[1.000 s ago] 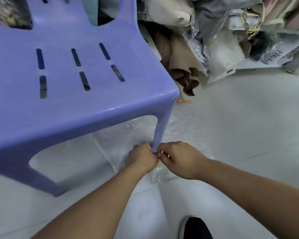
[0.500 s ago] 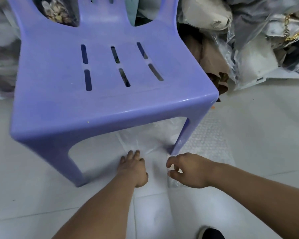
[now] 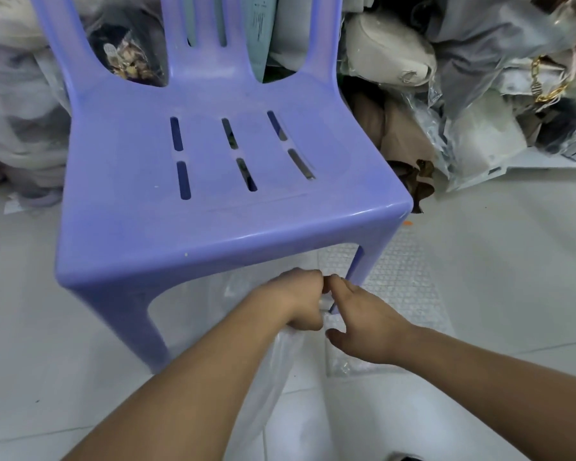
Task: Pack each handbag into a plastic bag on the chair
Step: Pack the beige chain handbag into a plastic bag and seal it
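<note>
Both hands meet, forearms bare.
Left hand [image 3: 302,300] fisted; right hand [image 3: 363,322] fingers loosely curled, touching it.

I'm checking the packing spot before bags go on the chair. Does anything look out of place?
The chair stands upright with a bare seat. The odd part is the heap of wrapped handbags spilling onto the floor beside it, and bubble wrap lying under its front leg.
</note>
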Motion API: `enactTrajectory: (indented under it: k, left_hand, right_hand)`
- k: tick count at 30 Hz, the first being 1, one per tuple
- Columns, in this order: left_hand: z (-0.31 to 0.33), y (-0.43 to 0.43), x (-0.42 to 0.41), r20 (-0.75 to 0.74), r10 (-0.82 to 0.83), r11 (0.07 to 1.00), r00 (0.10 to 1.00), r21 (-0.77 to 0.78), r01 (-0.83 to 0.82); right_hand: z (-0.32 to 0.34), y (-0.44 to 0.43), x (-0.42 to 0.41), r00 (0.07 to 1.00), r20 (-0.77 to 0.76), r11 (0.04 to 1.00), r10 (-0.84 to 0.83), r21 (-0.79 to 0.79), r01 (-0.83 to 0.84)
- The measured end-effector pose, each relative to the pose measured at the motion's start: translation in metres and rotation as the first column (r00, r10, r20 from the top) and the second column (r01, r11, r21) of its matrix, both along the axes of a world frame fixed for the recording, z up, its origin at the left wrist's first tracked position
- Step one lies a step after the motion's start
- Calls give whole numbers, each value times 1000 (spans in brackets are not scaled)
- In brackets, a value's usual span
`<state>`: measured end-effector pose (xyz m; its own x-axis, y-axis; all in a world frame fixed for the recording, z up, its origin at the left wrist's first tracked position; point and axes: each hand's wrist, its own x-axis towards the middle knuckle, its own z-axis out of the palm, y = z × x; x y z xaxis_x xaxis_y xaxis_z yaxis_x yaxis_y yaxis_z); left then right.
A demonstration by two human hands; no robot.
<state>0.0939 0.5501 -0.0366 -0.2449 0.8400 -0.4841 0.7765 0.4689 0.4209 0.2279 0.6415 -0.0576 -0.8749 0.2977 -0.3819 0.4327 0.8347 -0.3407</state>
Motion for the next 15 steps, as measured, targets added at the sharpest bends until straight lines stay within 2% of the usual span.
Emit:
enactTrajectory:
  k: [2,5,7,11,15]
  left_hand:
    - [28,3,-3,-9,-18,1000,1000,-21,18]
    - [54,12,4,87,-37,999,996,-14,39]
    - [67,17,14,75,-91,996,993,-7,92]
    - [96,21,30,-109,-183,983,977,9,185]
    - [121,21,30,-264,-169,975,950,94,199]
  right_hand:
    - [3,3,0,994,-31,990,-101,-98,98]
    - [11,11,-3,972,-40,913,-233,-353,204]
    - [21,19,-4,972,72,867,-225,-440,233]
    - [38,33,8,897,389,793,-212,-467,391]
    - [50,50,26,814,535,812,-224,-360,460]
